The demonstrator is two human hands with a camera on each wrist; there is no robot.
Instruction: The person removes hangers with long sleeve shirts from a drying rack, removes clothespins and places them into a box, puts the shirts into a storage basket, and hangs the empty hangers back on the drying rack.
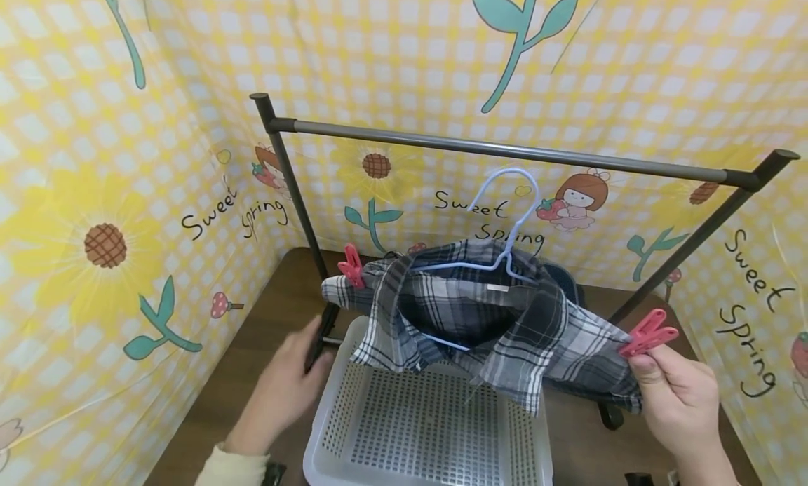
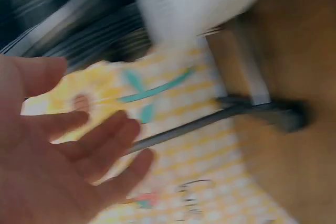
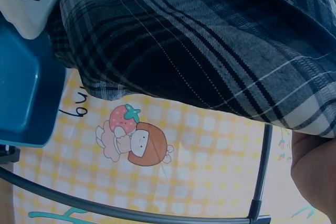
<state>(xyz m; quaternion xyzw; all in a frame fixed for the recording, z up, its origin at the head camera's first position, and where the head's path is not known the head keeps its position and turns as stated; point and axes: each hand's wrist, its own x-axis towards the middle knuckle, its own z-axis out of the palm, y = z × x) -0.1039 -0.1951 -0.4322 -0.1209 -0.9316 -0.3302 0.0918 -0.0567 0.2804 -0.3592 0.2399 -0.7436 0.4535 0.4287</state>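
A grey, black and white plaid shirt (image 1: 454,304) hangs on a light blue hanger (image 1: 499,261), its hook upright below the rack's bar. Red clothespins sit at both shoulders, the left clothespin (image 1: 351,265) and the right clothespin (image 1: 649,332). My right hand (image 1: 682,395) pinches the shirt's right shoulder just under that clothespin; in the right wrist view the shirt (image 3: 199,51) covers most of the fingers. My left hand (image 1: 287,374) is off the shirt, left of the basket, holding nothing. In the left wrist view its fingers (image 2: 107,145) are loosely spread and blurred.
A dark metal clothes rack (image 1: 499,148) stands behind the shirt. Below the shirt is a pale perforated basket (image 1: 315,444) on the brown table (image 1: 233,374). A blue bin (image 3: 26,93) lies behind it. Yellow checked cloth (image 1: 391,65) lines the sides and back.
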